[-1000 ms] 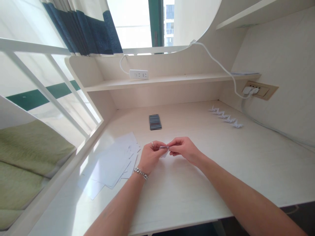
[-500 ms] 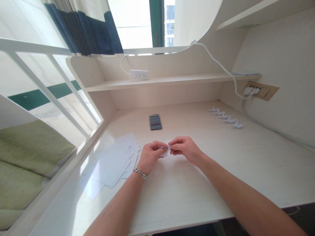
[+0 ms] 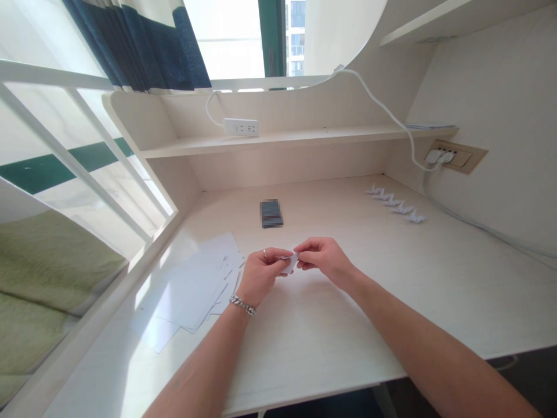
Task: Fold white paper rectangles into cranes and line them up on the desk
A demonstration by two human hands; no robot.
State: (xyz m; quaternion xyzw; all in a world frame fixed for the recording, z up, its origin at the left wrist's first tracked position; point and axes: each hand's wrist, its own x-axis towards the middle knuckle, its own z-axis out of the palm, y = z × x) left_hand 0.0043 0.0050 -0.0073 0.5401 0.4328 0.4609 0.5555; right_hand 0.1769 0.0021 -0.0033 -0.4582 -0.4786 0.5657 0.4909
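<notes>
Between my hands, above the middle of the desk, is a small folded piece of white paper (image 3: 289, 265). My left hand (image 3: 265, 271) pinches its left side between thumb and fingers; a ring and a chain bracelet are on this hand and wrist. At the paper's right edge, the thumb and index finger of my right hand (image 3: 321, 258) are closed on it. My fingers cover part of the paper, so its exact folded shape is hard to make out.
Loose white paper sheets (image 3: 195, 284) lie left of my hands. A dark pixelated object (image 3: 271, 213) lies beyond them. Several folded paper cranes (image 3: 392, 201) stand in a row at the back right. A power strip (image 3: 241, 127) rests on the shelf (image 3: 296, 138); a white cable runs to the wall socket (image 3: 462, 157).
The view has shifted slightly, moving the scene a little left and up. Both hands still hold the paper, and more of its face shows between the fingers.
</notes>
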